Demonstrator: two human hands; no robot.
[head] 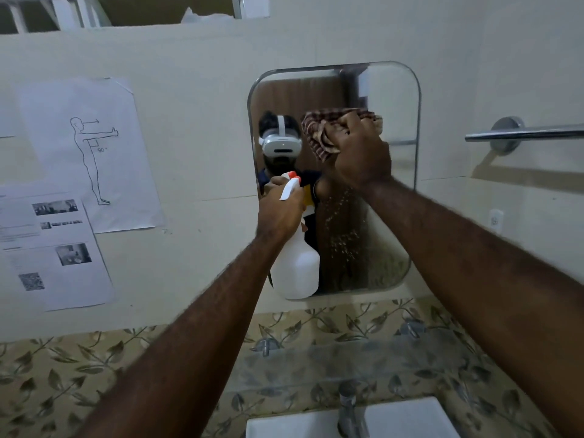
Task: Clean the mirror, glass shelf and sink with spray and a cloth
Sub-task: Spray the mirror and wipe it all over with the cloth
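Observation:
A rounded rectangular mirror [395, 99] hangs on the wall ahead. My right hand [361, 153] presses a brown checked cloth [319, 134] against the mirror's upper middle. My left hand [279, 210] grips the neck of a white spray bottle [297, 263] with a white and orange trigger head, held in front of the mirror's lower left. Droplets speckle the mirror's lower part. Under the mirror runs a glass shelf [347, 358] on metal pegs. The white sink [404, 418] and its chrome tap [349, 406] lie at the bottom edge.
A chrome towel bar [521, 134] juts from the wall on the right. Printed paper sheets [79, 153] are stuck to the wall on the left. Leaf-patterned tiles [63, 374] line the wall behind the shelf. A wall socket [496, 220] sits low on the right.

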